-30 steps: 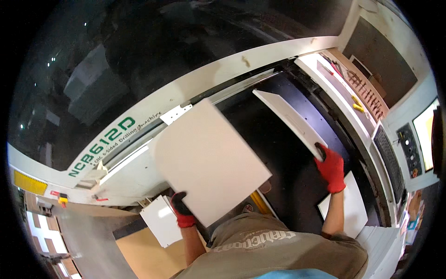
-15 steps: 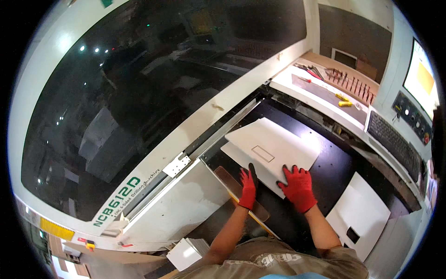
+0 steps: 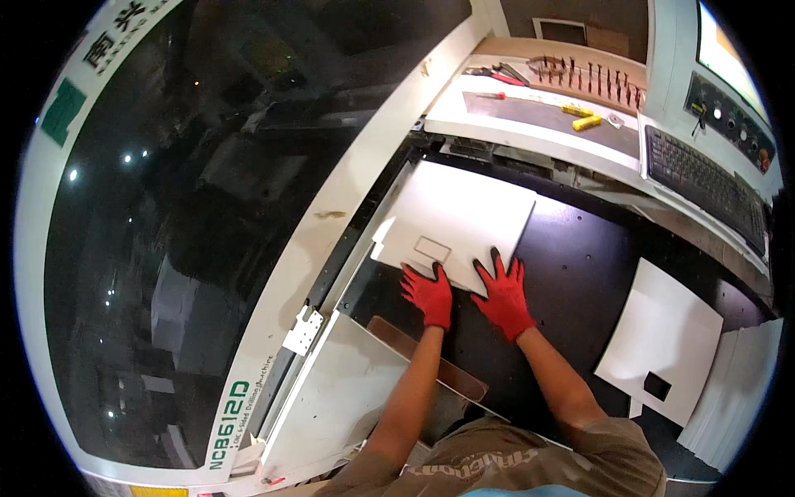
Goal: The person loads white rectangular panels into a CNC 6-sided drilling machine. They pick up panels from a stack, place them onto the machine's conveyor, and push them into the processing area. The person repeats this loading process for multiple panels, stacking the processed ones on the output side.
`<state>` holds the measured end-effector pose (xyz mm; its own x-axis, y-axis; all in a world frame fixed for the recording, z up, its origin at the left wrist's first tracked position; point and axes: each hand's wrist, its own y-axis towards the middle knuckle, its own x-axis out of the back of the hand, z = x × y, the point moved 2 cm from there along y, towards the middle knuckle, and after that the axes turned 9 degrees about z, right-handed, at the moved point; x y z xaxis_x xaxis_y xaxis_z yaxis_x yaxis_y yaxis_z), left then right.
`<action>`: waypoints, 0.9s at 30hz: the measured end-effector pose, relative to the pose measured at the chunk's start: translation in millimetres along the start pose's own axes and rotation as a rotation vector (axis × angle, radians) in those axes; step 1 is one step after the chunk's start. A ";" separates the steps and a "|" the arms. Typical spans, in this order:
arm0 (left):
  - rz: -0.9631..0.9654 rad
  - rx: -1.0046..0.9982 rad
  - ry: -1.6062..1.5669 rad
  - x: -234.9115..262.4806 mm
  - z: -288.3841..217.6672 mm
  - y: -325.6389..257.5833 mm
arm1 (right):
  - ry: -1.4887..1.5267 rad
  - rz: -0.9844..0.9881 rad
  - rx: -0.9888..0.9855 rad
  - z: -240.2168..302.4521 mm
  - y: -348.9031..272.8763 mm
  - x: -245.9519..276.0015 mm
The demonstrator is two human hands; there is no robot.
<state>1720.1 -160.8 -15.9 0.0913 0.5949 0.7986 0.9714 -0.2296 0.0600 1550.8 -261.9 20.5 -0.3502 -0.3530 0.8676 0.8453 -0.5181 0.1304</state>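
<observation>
Shifted nearer the machine [image 3: 207,224], the stacked white panels [image 3: 472,203] could skew if the splay-fingered left hand [image 3: 429,298] and right hand [image 3: 503,298] push unevenly.

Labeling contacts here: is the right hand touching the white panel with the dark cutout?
No, the right hand is at the white panel with a rectangular outline, apart from the cutout panel.

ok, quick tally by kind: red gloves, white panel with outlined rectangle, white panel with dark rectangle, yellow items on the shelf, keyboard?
Red gloves: 2
Outlined-rectangle panel: 1
Dark-rectangle panel: 1
Yellow shelf items: 2
Keyboard: 1
Total: 7
</observation>
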 end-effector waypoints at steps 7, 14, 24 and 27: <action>-0.007 -0.138 -0.003 -21.5 -17.8 99.1 | 0.029 -0.026 -0.024 -17.3 107.0 -16.9; 0.151 -0.374 0.018 -37.7 -16.2 185.2 | -0.052 -0.165 -0.369 -10.0 165.4 -39.6; 0.075 -0.334 -0.021 -50.0 -3.1 251.3 | 0.034 -0.137 -0.311 16.2 222.1 -70.8; 0.093 -0.337 -0.084 -47.4 0.9 247.9 | 0.072 -0.165 -0.306 15.7 220.6 -71.7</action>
<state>1956.8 -245.2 -39.4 0.2070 0.6177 0.7587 0.8325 -0.5185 0.1950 1768.7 -338.6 -5.3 -0.5090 -0.2935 0.8092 0.6186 -0.7784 0.1067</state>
